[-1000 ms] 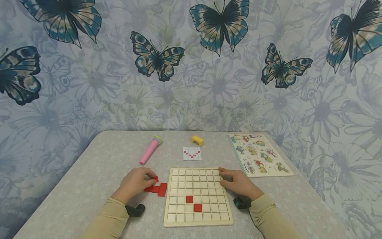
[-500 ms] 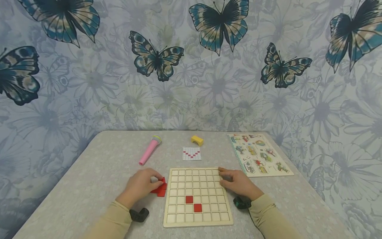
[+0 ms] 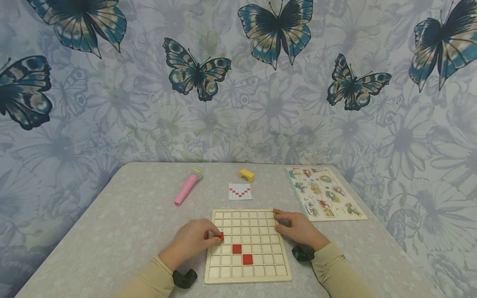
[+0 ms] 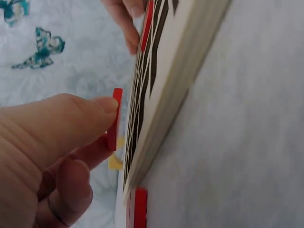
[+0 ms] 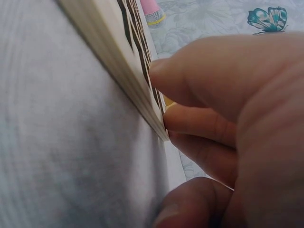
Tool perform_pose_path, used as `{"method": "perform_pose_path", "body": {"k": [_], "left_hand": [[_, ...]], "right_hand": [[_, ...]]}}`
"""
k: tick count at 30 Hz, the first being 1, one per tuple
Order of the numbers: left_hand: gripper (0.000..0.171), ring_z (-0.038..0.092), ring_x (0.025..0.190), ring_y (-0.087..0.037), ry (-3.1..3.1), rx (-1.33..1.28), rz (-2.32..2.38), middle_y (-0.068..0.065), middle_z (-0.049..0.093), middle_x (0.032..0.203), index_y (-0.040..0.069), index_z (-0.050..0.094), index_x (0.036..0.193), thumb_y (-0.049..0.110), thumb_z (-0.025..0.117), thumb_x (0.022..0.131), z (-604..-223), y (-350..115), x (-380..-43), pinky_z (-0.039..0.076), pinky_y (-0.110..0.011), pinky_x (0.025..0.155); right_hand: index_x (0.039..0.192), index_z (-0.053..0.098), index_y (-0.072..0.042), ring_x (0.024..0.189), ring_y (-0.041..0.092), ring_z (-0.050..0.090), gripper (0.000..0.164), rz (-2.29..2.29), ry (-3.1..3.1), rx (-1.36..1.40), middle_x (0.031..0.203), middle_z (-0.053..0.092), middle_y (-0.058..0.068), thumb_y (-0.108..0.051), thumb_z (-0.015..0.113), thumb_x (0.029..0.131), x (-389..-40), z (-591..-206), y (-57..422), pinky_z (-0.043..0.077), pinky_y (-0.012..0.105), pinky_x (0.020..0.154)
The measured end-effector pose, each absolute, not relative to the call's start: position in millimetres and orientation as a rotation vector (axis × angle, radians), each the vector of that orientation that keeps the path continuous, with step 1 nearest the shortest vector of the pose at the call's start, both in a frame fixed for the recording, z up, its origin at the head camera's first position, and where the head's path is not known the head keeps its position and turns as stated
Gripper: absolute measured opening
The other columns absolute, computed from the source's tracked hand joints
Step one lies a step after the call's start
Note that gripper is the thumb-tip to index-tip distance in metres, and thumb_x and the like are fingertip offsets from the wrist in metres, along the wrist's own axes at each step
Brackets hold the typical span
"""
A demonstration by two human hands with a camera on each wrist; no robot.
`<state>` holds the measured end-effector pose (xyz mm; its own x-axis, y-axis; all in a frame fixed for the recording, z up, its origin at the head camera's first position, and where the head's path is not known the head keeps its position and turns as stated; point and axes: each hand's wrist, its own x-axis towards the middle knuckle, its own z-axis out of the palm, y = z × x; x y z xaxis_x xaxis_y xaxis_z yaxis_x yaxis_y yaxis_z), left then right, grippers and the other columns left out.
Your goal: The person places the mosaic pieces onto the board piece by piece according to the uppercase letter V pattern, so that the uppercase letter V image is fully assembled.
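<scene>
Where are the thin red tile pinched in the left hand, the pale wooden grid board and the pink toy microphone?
Pinched thin red tile (image 4: pixel 115 126): left wrist view, its visible side.
Pale wooden grid board (image 3: pixel 246 239): head view, a bare central cell.
Pink toy microphone (image 3: pixel 186 189): head view, its handle.

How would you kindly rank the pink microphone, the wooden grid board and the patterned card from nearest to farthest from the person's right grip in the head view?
1. Wooden grid board: its right edge is touched by the right grip.
2. Patterned card: just beyond the board's far edge.
3. Pink microphone: left of the card.
</scene>
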<state>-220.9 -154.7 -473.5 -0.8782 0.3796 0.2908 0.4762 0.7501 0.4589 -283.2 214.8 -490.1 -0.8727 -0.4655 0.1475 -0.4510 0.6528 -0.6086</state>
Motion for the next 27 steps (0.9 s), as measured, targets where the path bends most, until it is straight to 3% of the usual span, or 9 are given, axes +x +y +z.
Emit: {"method": "perform_pose_path", "body": {"k": [4,11,27], "left_hand": [[0.008,0.047,0.062,0.003,-2.803,-0.715,-0.86,0.016,0.068,0.089,0.026,0.08,0.093,0.028,0.084,0.086,-475,-147,-216,0.041,-0.022,0.054],[0.007,0.051,0.065,0.005,-2.792,-0.782,-0.872,0.014,0.071,0.099,0.027,0.079,0.094,0.026,0.082,0.088,-481,-139,-216,0.044,-0.022,0.063],[0.004,0.052,0.07,0.001,-2.783,-0.757,-0.954,0.016,0.07,0.1,0.029,0.08,0.094,0.028,0.081,0.09,-484,-140,-220,0.045,-0.022,0.063]], "right_hand": [[0.137,0.067,-0.009,0.143,0.032,0.049,0.043,-1.032,2.838,-0.777,0.152,0.055,0.001,-0.028,0.071,0.098,-283,-491,215,0.043,0.053,0.111],[0.136,0.067,-0.009,0.142,0.032,0.05,0.043,-1.037,2.847,-0.792,0.152,0.055,0.002,-0.028,0.072,0.098,-284,-492,215,0.043,0.054,0.11],[0.137,0.066,-0.008,0.142,0.033,0.049,0.045,-1.028,2.861,-0.795,0.152,0.055,0.002,-0.029,0.071,0.098,-284,-494,215,0.044,0.054,0.11]]}}
